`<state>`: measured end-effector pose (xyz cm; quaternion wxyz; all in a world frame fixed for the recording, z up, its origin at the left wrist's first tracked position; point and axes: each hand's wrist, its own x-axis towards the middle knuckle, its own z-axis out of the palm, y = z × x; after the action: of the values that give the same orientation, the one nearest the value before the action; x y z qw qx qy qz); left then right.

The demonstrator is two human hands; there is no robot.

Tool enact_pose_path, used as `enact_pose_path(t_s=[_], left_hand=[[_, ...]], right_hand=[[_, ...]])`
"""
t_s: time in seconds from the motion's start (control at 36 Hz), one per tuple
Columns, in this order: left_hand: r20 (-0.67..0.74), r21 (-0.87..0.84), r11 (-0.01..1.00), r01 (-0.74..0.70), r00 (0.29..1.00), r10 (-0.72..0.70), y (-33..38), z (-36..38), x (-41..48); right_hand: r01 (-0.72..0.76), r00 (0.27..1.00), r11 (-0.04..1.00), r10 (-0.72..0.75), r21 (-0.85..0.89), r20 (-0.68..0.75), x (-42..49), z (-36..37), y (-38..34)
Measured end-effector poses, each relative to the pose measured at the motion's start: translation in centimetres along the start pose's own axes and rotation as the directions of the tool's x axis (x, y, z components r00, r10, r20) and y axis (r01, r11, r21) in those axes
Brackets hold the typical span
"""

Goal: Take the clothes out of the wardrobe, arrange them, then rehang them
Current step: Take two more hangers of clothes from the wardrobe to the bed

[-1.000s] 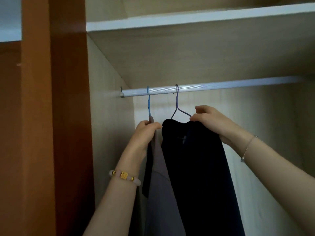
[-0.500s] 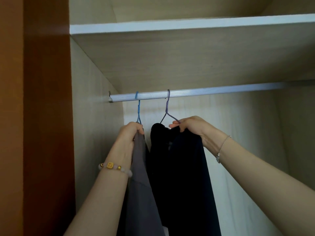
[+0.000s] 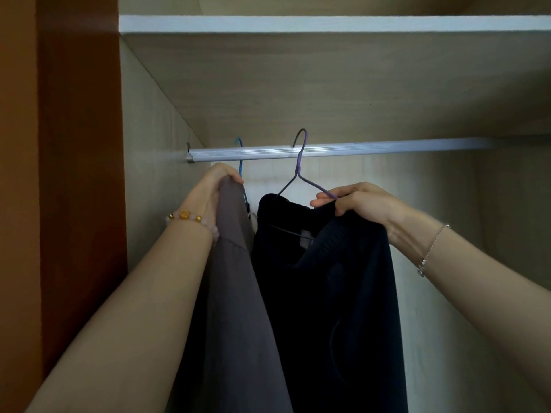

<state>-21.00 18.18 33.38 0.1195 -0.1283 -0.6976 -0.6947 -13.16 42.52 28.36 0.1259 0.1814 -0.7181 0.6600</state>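
Note:
A grey garment (image 3: 235, 293) hangs from a blue hanger (image 3: 240, 162); my left hand (image 3: 213, 189) grips its top just below the silver rail (image 3: 328, 151). Beside it a black garment (image 3: 328, 293) hangs on a purple hanger (image 3: 299, 162), and my right hand (image 3: 357, 202) is closed on the hanger's right shoulder and the cloth there. Both hooks stand lifted above the rail, apparently free of it. The lower parts of both garments run out of view.
A shelf (image 3: 328, 23) sits close above the rail. The wardrobe's left inner wall (image 3: 149, 144) is near my left hand, with a brown door panel (image 3: 80, 174) beyond it. The rail's right stretch carries no hangers.
Both hands have lifted; the two hooks, which sat over the rail before, now rise above it. The view has moved closer into the wardrobe.

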Motion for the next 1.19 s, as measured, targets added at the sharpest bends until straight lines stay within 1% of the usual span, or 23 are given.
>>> enact_pose_path(t_s=[0.14, 0.25, 0.31, 0.36, 0.42, 0.47, 0.58, 0.61, 0.69, 0.78, 0.89, 0.94, 1.06, 1.14, 1.19], left_hand=[[0.017, -0.045, 0.999, 0.006, 1.0, -0.005, 0.3, -0.1, 0.1], [-0.024, 0.109, 0.993, 0.04, 0.999, -0.038, -0.6, 0.3, 0.4], [-0.048, 0.136, 0.988, 0.078, 0.996, -0.072, -2.4, 0.8, 0.2], [-0.078, 0.103, 0.988, 0.116, 0.991, -0.108, -4.8, 1.6, -0.8], [-0.103, 0.055, 0.991, 0.12, 0.988, -0.114, -7.8, 1.8, -1.5], [-0.08, 0.031, 0.986, 0.163, 0.984, -0.16, -11.2, 1.4, -2.1], [-0.021, -0.097, 0.965, 0.244, 0.969, -0.248, -16.9, 2.5, -8.2], [-0.005, -0.133, 0.962, 0.239, 0.97, -0.242, -18.2, 3.1, -10.4], [0.066, -0.216, 0.959, 0.186, 0.982, -0.176, -22.4, 4.0, -15.3], [0.108, -0.226, 0.955, 0.192, 0.979, -0.172, -26.2, 4.1, -19.5], [0.127, -0.151, 0.965, 0.213, 0.973, -0.194, -30.3, 3.2, -23.8], [0.138, -0.13, 0.96, 0.249, 0.963, -0.231, -31.8, 2.6, -25.8], [0.125, -0.132, 0.933, 0.334, 0.94, -0.318, -34.4, 1.9, -30.1], [0.139, -0.154, 0.901, 0.405, 0.912, -0.386, -36.1, 2.0, -32.8], [0.18, -0.133, 0.888, 0.44, 0.892, -0.415, -36.6, 2.2, -33.8]], right_hand=[[-0.022, 1.0, 0.998, 0.023, -0.054, 0.019, -1.5, -1.1, 0.1], [-0.05, 0.998, 0.991, 0.055, -0.122, 0.043, -2.8, -1.8, 1.0], [-0.068, 0.995, 0.99, 0.076, -0.125, 0.06, -3.6, -2.1, 2.1], [-0.087, 0.993, 0.986, 0.098, -0.146, 0.072, -4.6, -2.3, 3.5], [-0.106, 0.99, 0.977, 0.122, -0.183, 0.074, -5.8, -2.6, 5.3], [-0.135, 0.985, 0.972, 0.152, -0.191, 0.08, -7.1, -2.7, 7.3], [-0.176, 0.975, 0.961, 0.2, -0.213, 0.098, -10.5, -2.8, 11.9], [-0.178, 0.974, 0.957, 0.204, -0.228, 0.098, -11.4, -2.7, 13.0], [-0.224, 0.962, 0.955, 0.248, -0.195, 0.111, -14.0, -2.4, 16.9], [-0.276, 0.946, 0.936, 0.305, -0.218, 0.11, -16.5, -1.9, 20.5], [-0.332, 0.927, 0.915, 0.361, -0.229, 0.1, -20.0, -1.1, 24.5], [-0.375, 0.914, 0.905, 0.397, -0.203, 0.08, -21.8, -0.7, 26.0], [-0.443, 0.893, 0.893, 0.448, -0.084, 0.053, -25.7, -0.4, 28.0], [-0.468, 0.883, 0.881, 0.47, -0.069, 0.002, -28.4, -0.7, 29.0], [-0.49, 0.872, 0.871, 0.488, -0.047, -0.045, -30.2, -0.8, 29.3]])
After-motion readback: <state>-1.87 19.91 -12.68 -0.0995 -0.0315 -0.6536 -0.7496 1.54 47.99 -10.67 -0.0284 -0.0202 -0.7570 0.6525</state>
